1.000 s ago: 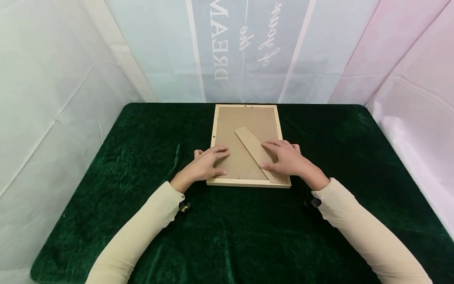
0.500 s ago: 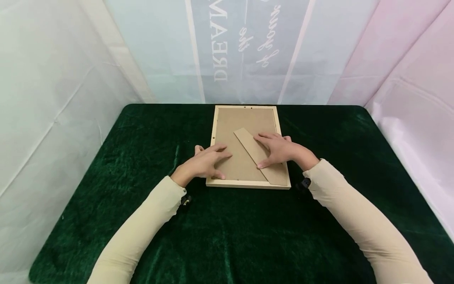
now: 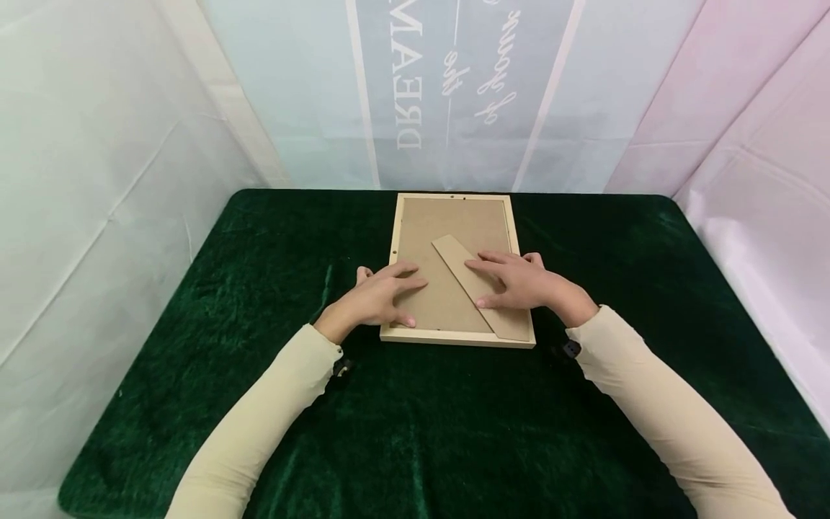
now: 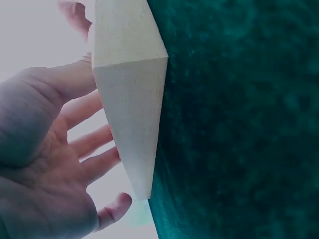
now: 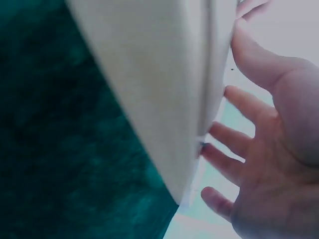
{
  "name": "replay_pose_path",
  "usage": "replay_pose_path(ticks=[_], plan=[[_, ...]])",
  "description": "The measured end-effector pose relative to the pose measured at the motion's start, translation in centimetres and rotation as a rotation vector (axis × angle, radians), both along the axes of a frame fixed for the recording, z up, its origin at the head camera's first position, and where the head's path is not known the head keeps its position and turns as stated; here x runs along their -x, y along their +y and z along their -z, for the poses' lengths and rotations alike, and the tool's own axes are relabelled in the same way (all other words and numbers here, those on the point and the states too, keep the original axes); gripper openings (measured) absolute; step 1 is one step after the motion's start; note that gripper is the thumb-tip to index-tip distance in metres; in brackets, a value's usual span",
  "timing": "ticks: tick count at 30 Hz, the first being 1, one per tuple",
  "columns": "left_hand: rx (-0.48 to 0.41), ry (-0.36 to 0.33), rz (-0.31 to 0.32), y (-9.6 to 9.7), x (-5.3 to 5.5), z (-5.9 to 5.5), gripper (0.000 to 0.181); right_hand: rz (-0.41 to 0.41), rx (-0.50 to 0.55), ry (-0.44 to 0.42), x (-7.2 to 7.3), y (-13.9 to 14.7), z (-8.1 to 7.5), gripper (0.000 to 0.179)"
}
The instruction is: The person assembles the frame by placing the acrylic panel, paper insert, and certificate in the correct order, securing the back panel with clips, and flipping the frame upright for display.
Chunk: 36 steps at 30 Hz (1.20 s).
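A wooden picture frame point(image 3: 457, 337) lies back side up, its brown backing board point(image 3: 431, 216) showing in the head view. A flat stand strip point(image 3: 452, 252) runs diagonally across the board to the near right corner. My left hand point(image 3: 377, 298) rests over the frame's left side, fingers spread on the board and thumb by the near rim. With loosely spread fingers, my right hand point(image 3: 519, 282) touches the strip and reaches over the right rim. Both wrist views show the fingers extended along the frame's pale side point(image 4: 130, 109), with the palm point(image 5: 279, 134) outside it.
Dark green velvet cloth point(image 3: 402, 425) covers the table under the frame. White fabric point(image 3: 97, 180) hangs at the left, and pinkish fabric point(image 3: 759, 158) at the right. Behind the table's far edge hangs a blue backdrop point(image 3: 311, 86) with lettering.
The right hand slid forward and left over the strip, then drew back toward the right. The left hand's fingers shifted slightly inward on the board. The frame and strip stay in place.
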State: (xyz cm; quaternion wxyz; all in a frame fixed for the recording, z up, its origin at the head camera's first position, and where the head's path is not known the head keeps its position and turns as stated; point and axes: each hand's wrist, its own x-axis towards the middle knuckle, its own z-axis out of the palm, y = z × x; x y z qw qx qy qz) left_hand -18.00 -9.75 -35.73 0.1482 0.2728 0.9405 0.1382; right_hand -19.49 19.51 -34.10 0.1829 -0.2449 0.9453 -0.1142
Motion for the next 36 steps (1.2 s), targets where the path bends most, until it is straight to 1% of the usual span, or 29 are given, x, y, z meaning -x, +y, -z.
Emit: replay_pose_path(ticks=[3,5,10,17,22,26,29,36], plan=[[-0.020,-0.010,0.012,-0.3,0.1,0.2,0.076,-0.008,0.002,0.036,-0.2,0.1,0.3,0.067],[-0.028,-0.011,0.017,-0.3,0.1,0.3,0.074,-0.009,0.001,0.052,-0.3,0.2,0.6,0.064],[-0.031,-0.006,0.013,-0.2,0.0,0.4,0.073,-0.010,0.006,0.050,-1.0,0.6,1.0,0.065],[-0.029,-0.001,-0.014,-0.2,-0.1,0.4,0.073,-0.021,0.056,0.058,-1.8,0.8,1.0,0.066],[-0.017,0.008,-0.016,0.0,0.0,0.5,0.072,0.001,0.122,0.043,-1.9,1.2,1.3,0.065],[-0.009,0.018,-0.020,0.1,-0.1,0.5,0.072,0.027,0.226,0.034,-1.9,2.2,1.7,0.058],[-0.010,0.020,-0.020,0.1,0.0,0.6,0.072,0.046,0.282,0.042,-2.0,3.2,1.8,0.052],[-0.012,0.015,-0.020,0.1,-0.1,0.6,0.072,0.055,0.301,0.045,-2.4,4.6,1.8,0.047]])
